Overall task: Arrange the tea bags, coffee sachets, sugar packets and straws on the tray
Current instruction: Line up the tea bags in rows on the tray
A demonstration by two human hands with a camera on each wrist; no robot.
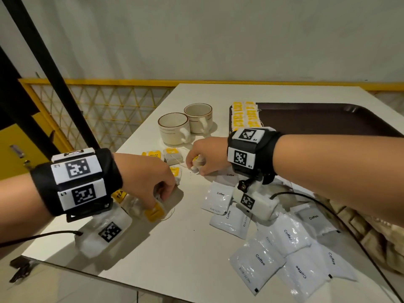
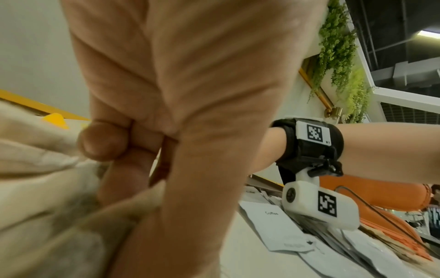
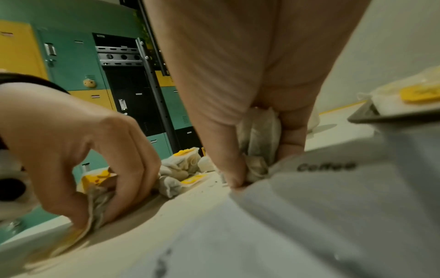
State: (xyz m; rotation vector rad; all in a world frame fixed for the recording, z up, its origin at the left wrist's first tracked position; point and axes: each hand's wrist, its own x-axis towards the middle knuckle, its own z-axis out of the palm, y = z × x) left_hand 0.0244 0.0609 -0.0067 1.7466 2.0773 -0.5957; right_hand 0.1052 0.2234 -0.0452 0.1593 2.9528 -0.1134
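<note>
My left hand [image 1: 150, 182] grips a tea bag with a yellow tag [image 1: 154, 212] against the white table, near its left front; the right wrist view shows the left hand [image 3: 95, 169] pinching the tea bag [image 3: 96, 199]. My right hand [image 1: 205, 158] holds several tea bags [image 3: 259, 139] bunched between thumb and fingers, down on the table beside a coffee sachet [image 3: 328, 169]. Loose tea bags [image 1: 173, 156] lie between the hands. The dark brown tray [image 1: 328, 119] at the back right has tea bags [image 1: 246, 115] lined up in its left end.
Two cream cups [image 1: 185, 125] stand behind the hands, left of the tray. Several white coffee sachets [image 1: 271, 243] lie scattered at the front right, with brown packets [image 1: 369, 232] further right. A black pole [image 1: 54, 73] rises at the left. Cables trail from both wrist cameras.
</note>
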